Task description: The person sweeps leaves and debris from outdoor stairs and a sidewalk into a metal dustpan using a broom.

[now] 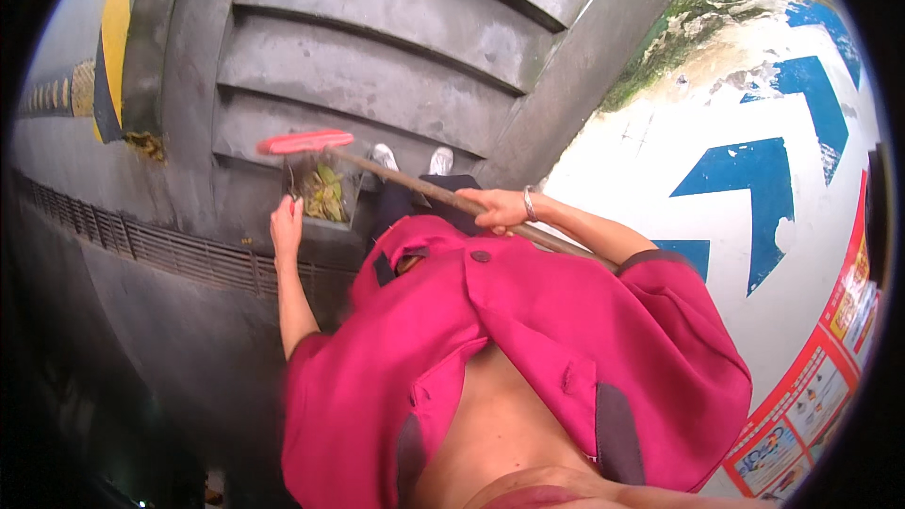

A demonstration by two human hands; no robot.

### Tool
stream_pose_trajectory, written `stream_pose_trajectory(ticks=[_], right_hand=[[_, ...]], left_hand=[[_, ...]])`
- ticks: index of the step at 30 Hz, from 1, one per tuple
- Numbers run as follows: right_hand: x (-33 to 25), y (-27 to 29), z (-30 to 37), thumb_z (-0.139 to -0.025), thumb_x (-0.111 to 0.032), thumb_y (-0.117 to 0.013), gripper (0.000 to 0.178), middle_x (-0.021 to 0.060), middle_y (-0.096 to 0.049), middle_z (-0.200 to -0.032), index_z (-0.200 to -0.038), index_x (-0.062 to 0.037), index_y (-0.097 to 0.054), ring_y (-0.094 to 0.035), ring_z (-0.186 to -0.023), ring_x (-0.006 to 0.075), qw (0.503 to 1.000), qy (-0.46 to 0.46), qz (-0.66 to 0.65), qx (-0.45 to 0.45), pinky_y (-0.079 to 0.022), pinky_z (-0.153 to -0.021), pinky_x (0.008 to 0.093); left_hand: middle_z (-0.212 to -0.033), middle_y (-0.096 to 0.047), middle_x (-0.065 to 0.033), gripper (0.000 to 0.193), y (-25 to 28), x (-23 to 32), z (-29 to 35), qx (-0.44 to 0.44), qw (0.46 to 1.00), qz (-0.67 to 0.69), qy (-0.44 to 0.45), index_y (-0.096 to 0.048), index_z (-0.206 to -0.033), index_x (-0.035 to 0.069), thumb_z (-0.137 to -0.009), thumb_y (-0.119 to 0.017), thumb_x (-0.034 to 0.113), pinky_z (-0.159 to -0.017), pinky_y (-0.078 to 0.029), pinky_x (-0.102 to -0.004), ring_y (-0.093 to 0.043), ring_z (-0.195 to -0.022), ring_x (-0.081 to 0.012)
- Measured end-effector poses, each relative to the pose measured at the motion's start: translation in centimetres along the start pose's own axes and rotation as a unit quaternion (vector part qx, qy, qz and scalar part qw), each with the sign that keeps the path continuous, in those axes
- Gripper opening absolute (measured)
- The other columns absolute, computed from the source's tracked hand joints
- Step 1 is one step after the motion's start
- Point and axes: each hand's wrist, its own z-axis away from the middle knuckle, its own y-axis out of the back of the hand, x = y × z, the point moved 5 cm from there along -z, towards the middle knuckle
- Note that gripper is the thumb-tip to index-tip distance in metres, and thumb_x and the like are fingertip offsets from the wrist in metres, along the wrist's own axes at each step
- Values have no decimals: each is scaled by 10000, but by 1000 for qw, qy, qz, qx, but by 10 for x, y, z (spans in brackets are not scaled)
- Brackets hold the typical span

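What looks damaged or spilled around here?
The white wall looks worn: its upper part is patchy and stained, with green growth, and one blue arrow has a pale patch where its colour is missing. Nothing looks clearly spilled; the yellowish leaves sit in the dustpan at the left hand.

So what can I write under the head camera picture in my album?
On the steps, the right hand grips a broom and the left hand holds a dustpan of yellow-green leaves.
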Motion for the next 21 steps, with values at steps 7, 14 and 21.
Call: stream_pose_trajectory(ticks=[7,14,21], right_hand=[[-97,72,-69,-738,-31,-420,672,170,-535,-628,-1347,-95,-144,-554,-479,250,908,4,341,243,-463,-426,368],[-102,69,-81,-754,-53,-446,724,49,-471,-624,-1403,-158,-142,-492,-453,127,987,-57,149,3,-444,-401,294],[-215,132,-16,-744,-61,-448,675,290,-571,-768,-1367,-91,-191,-574,-760,443,918,140,370,28,-457,-652,457]], left_hand=[[-704,-533,-251,309,10,-42,10,-1,998,34,44,-449,-779,-19,-882,-525,262,-592,-393,-472,-512,-707,-458],[-770,-560,-253,284,23,-41,-13,21,993,57,100,-485,-862,-23,-884,-523,258,-647,-405,-479,-516,-757,-461],[-769,-563,-256,283,97,-3,-59,54,988,0,144,-504,-870,-24,-884,-520,258,-656,-401,-489,-527,-779,-455]])
